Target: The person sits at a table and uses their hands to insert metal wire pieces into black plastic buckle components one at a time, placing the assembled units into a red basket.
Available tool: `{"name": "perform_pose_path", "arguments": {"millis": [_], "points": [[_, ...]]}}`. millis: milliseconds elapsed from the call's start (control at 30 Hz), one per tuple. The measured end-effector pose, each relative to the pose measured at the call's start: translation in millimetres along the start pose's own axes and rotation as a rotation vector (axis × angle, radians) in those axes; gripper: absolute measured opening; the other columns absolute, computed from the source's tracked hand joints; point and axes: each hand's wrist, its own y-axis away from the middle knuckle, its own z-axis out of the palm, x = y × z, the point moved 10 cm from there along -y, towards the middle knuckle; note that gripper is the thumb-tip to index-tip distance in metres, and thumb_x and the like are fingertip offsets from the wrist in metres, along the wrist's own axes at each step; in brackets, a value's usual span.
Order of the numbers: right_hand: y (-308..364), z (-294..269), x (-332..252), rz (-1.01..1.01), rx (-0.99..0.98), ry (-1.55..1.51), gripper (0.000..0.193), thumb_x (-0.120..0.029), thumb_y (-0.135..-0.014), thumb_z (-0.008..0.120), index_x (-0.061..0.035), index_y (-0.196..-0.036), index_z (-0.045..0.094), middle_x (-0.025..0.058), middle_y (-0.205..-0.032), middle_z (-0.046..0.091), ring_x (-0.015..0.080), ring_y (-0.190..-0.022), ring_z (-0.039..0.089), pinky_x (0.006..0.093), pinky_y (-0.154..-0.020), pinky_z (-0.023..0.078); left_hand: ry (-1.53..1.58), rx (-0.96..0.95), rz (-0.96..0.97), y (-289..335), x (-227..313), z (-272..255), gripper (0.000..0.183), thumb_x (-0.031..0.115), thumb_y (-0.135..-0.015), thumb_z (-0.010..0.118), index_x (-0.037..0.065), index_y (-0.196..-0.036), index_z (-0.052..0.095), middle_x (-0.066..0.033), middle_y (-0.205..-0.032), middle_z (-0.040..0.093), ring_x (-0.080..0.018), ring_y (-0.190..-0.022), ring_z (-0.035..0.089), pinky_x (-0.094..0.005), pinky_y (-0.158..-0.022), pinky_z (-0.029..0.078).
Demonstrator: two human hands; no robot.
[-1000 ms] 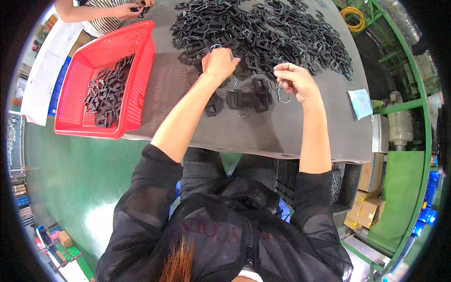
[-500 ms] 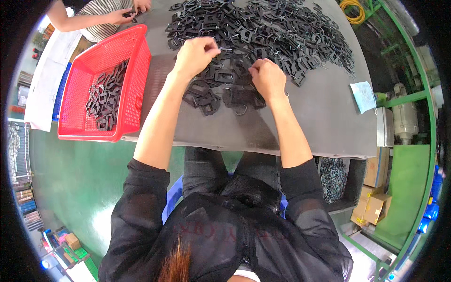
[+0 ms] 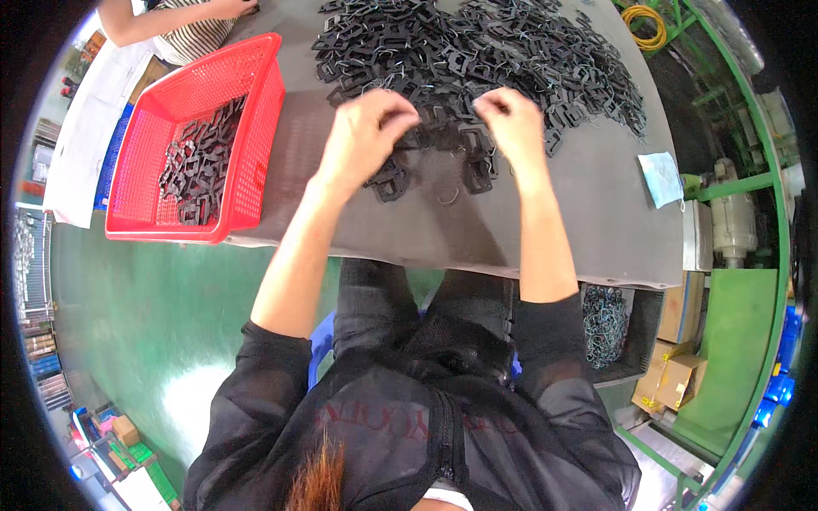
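A big heap of black rectangular frame-like pieces and bent wire hooks (image 3: 477, 60) spreads over the far part of the table. My left hand (image 3: 368, 132) is over the near left edge of this heap, thumb and fingers pinched together. Across from it, my right hand (image 3: 515, 128) is closed in a similar pinch, fingertips turned inward. Whatever sits between the fingertips of either hand is too small or hidden to make out. Between and below the hands lie several loose black pieces (image 3: 479, 175) and a thin wire hook (image 3: 446, 197).
A red perforated basket (image 3: 271, 136) holding black pieces stands at the table's left edge. A co-worker's arm (image 3: 162, 21) reaches in beyond it. On the right lies a light blue mask (image 3: 659, 179); below the tabletop, a dark crate (image 3: 645, 336) holds metal hooks.
My left hand has moved nearer to me and slightly right. My right hand has shifted right and a little away. The loose pieces between them lie differently, and the co-worker's hands have moved up.
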Motion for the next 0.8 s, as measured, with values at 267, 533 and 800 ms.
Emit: {"name": "perform_pose_path", "arguments": {"millis": [267,533,800], "points": [[23,-42,21,0.063,-0.056,0.442,0.023,-0.030,-0.074,0.069,-0.0103,-0.085,0.069,0.0077,-0.084,0.066,0.0257,-0.081,0.064,0.0355,-0.072,0.049,0.190,-0.027,-0.313,-7,-51,-3,0.013,0.013,-0.083,0.062,0.002,-0.091,0.060,-0.0011,-0.066,0.059,-0.0086,-0.059,0.054,-0.0235,-0.054,0.044],[30,17,25,0.075,-0.092,0.694,0.036,-0.038,-0.071,0.072,-0.0047,-0.084,0.064,0.0140,-0.090,0.064,0.0323,-0.086,0.062,0.0416,-0.073,0.050,-0.414,-0.016,0.024,5,-22,47,0.038,0.022,-0.075,0.067,0.003,-0.107,0.057,-0.0149,-0.107,0.055,-0.0335,-0.102,0.051,-0.0405,-0.088,0.042],[23,-6,44,0.243,-0.264,0.189,0.038,-0.031,-0.065,0.078,-0.0011,-0.084,0.064,0.0133,-0.079,0.066,0.0262,-0.074,0.063,0.0347,-0.069,0.048,-0.293,0.027,-0.059,-27,-53,66,0.030,0.024,-0.077,0.068,0.002,-0.096,0.064,-0.0117,-0.093,0.063,-0.0257,-0.083,0.061,-0.0358,-0.073,0.049]]}}
